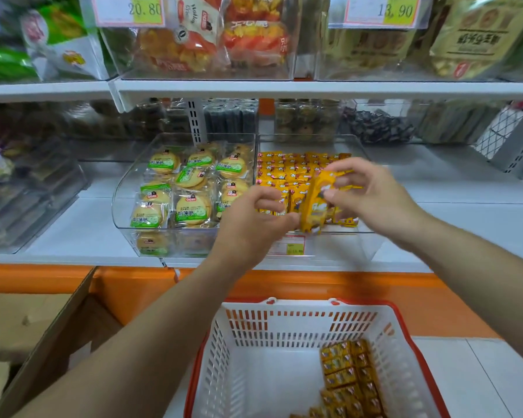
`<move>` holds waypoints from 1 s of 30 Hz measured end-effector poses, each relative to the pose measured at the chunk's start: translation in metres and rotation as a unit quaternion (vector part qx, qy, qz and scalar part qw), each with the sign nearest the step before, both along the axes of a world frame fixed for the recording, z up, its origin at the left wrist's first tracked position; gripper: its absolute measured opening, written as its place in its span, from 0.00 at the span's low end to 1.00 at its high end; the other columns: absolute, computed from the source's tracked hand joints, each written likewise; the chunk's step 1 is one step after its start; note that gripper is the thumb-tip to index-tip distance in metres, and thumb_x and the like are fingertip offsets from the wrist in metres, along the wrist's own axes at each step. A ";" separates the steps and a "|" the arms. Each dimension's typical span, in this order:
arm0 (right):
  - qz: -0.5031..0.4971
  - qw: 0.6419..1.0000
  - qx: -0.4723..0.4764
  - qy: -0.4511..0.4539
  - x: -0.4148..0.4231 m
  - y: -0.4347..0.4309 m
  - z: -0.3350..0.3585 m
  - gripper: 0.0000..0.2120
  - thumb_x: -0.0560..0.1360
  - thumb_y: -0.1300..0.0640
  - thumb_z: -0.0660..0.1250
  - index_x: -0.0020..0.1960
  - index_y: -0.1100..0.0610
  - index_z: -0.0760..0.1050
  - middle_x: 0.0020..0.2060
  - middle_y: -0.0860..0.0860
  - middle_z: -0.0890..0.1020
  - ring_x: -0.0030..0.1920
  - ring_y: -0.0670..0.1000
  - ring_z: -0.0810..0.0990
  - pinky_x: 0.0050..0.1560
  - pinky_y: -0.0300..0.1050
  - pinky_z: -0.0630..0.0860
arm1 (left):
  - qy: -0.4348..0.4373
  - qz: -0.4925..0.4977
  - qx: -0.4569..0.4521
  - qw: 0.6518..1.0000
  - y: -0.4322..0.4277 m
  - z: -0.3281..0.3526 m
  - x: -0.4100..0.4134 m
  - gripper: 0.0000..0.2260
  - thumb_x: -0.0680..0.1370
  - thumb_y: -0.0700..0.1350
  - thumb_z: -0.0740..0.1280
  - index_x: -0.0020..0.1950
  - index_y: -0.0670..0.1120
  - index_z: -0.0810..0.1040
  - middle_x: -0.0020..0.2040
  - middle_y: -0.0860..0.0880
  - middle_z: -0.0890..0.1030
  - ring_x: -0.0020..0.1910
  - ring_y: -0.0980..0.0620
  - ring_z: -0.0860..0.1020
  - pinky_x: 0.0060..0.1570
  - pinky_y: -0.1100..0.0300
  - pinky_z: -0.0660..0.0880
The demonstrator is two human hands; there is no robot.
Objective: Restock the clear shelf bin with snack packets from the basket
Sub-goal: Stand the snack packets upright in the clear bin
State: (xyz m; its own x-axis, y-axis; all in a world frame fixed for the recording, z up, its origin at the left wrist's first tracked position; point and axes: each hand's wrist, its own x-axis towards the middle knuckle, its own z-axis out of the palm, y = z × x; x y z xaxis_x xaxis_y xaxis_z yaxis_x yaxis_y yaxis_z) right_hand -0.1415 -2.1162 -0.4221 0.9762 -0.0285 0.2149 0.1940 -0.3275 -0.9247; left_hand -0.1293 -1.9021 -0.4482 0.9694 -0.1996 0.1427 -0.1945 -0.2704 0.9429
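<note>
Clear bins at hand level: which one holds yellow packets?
The right-hand bin, rows of yellow packets inside; the left-hand bin holds green-labelled biscuits.

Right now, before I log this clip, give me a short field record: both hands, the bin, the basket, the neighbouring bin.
right hand: grips a bunch of yellow packets above the bin
left hand: fingers curled beside the bunch's lower end; contact unclear
clear bin: partly filled with rows of stocked packets
basket: white, red rim; spare packets at its right side
neighbour bin: green-labelled round biscuits
</note>
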 end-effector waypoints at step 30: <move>-0.103 0.944 -0.307 -0.067 0.003 -0.004 -0.020 0.07 0.71 0.51 0.74 0.44 0.45 0.76 0.39 0.43 0.81 0.37 0.41 0.78 0.40 0.44 0.76 | -0.138 -0.012 0.243 0.960 0.044 0.011 -0.020 0.12 0.74 0.59 0.69 0.54 0.57 0.77 0.45 0.61 0.78 0.45 0.62 0.77 0.39 0.62 0.75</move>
